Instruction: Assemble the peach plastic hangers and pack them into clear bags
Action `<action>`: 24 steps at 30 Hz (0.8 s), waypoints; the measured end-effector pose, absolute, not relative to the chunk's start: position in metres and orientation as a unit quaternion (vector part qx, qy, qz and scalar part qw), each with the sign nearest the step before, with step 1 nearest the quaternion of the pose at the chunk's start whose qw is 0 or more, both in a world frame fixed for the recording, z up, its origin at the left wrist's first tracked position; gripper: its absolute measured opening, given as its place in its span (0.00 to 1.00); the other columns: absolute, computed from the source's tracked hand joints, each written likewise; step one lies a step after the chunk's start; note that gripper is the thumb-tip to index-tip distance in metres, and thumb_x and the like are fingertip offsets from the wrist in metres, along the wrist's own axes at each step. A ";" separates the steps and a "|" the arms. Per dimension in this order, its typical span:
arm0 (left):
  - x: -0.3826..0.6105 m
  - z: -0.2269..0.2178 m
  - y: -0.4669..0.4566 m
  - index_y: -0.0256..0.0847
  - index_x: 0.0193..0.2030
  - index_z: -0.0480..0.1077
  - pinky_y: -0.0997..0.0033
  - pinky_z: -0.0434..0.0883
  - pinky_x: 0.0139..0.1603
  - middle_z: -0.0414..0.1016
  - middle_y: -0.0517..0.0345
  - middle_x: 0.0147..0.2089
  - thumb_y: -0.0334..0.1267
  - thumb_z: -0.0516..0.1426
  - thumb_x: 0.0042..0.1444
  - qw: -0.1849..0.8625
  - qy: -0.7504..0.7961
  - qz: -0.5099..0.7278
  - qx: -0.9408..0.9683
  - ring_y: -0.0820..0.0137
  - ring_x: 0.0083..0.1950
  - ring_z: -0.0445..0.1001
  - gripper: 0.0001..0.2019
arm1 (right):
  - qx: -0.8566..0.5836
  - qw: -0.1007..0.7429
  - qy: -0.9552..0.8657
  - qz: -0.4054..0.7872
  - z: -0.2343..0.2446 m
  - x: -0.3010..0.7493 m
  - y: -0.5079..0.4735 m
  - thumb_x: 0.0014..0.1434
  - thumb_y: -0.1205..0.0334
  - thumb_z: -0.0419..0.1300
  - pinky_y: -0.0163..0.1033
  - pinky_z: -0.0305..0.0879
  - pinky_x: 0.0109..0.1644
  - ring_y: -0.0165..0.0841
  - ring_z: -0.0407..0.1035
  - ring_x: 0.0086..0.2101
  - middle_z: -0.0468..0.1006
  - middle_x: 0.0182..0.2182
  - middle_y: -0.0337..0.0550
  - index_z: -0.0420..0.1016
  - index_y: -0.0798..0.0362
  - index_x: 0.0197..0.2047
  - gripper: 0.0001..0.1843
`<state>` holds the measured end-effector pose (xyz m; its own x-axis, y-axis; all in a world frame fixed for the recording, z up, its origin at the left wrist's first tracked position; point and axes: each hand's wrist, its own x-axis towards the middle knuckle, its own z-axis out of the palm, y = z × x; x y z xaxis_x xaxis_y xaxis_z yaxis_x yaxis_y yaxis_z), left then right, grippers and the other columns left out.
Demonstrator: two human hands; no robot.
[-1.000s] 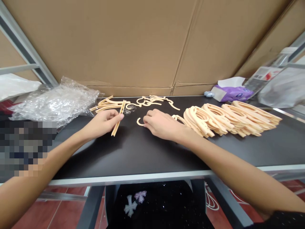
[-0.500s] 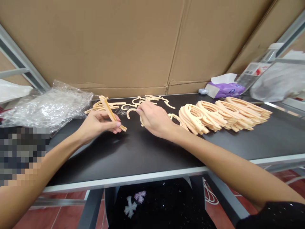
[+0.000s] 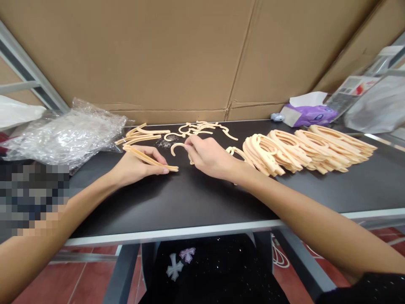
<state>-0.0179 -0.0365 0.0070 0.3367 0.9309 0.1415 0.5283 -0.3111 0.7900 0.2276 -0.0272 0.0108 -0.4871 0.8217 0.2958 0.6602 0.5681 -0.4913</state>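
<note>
My left hand [image 3: 142, 165] is closed on a long cream plastic hanger arm [image 3: 148, 159], its right end pointing toward the other hand. My right hand [image 3: 207, 155] pinches a cream hanger hook [image 3: 177, 147], whose curved end sticks out left of the fingertips; the rest of it is mostly hidden by the hand. The two held pieces are apart. Behind my left hand lie several loose hanger arms [image 3: 142, 136]. Beyond my right hand is a loose pile of hooks [image 3: 202, 126]. To the right, several cream hangers [image 3: 265, 153] lie stacked in overlapping bunches.
Crumpled clear plastic bags [image 3: 69, 135] cover the table's left end. At the back right are a purple tissue pack [image 3: 311, 114] and a clear bag [image 3: 373, 103]. A cardboard wall [image 3: 152, 59] stands behind the black table [image 3: 190, 202]. A pixelated patch blurs the left edge.
My left hand has tilted the hanger arm from steep to nearly flat, its tip swinging toward the right hand. My right hand keeps its hold on the hook. The view has shifted slightly.
</note>
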 end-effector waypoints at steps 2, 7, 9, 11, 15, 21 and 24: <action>-0.016 0.006 -0.037 0.40 0.30 0.79 0.72 0.75 0.35 0.85 0.55 0.35 0.45 0.73 0.45 0.320 0.484 0.305 0.755 0.67 0.34 0.81 0.13 | -0.438 0.262 -0.847 0.152 0.008 0.228 -0.025 0.70 0.63 0.51 0.38 0.57 0.33 0.34 0.68 0.28 0.79 0.30 0.44 0.69 0.52 0.43 0.07; -0.015 0.006 -0.038 0.41 0.30 0.80 0.74 0.70 0.30 0.84 0.56 0.33 0.49 0.71 0.47 0.284 0.489 0.282 0.775 0.69 0.31 0.78 0.14 | -0.441 0.263 -0.844 0.159 0.007 0.233 -0.018 0.63 0.66 0.59 0.37 0.61 0.34 0.33 0.71 0.30 0.81 0.30 0.44 0.74 0.53 0.32 0.07; -0.014 0.007 -0.039 0.42 0.32 0.81 0.74 0.71 0.30 0.84 0.58 0.32 0.49 0.70 0.48 0.275 0.492 0.266 0.782 0.69 0.31 0.78 0.13 | -0.440 0.273 -0.831 0.202 0.012 0.234 -0.018 0.63 0.66 0.61 0.37 0.63 0.33 0.31 0.72 0.28 0.81 0.28 0.44 0.75 0.54 0.29 0.10; -0.014 0.008 -0.039 0.44 0.36 0.83 0.74 0.73 0.32 0.85 0.58 0.33 0.49 0.69 0.48 0.271 0.497 0.254 0.784 0.67 0.34 0.80 0.13 | -0.432 0.289 -0.804 0.288 0.018 0.234 -0.019 0.63 0.65 0.63 0.36 0.67 0.32 0.29 0.72 0.26 0.81 0.27 0.43 0.76 0.56 0.28 0.11; -0.013 0.007 -0.039 0.45 0.37 0.85 0.74 0.75 0.34 0.86 0.58 0.36 0.49 0.69 0.49 0.276 0.500 0.249 0.782 0.66 0.35 0.82 0.13 | -0.392 0.310 -0.731 0.464 0.025 0.231 -0.023 0.61 0.68 0.66 0.34 0.75 0.30 0.28 0.75 0.23 0.82 0.26 0.44 0.78 0.59 0.29 0.09; -0.015 0.005 -0.036 0.45 0.35 0.85 0.72 0.77 0.37 0.86 0.57 0.36 0.48 0.70 0.48 0.280 0.478 0.253 0.793 0.66 0.35 0.82 0.11 | -0.371 0.327 -0.705 0.509 0.015 0.224 -0.024 0.58 0.70 0.69 0.31 0.76 0.27 0.26 0.74 0.21 0.81 0.23 0.42 0.78 0.59 0.27 0.08; -0.014 0.006 -0.037 0.44 0.35 0.85 0.70 0.77 0.39 0.87 0.56 0.37 0.49 0.70 0.48 0.285 0.484 0.252 0.788 0.64 0.37 0.82 0.12 | -0.377 0.327 -0.710 0.498 0.012 0.222 -0.024 0.61 0.71 0.66 0.31 0.75 0.26 0.26 0.74 0.21 0.80 0.23 0.42 0.77 0.59 0.27 0.10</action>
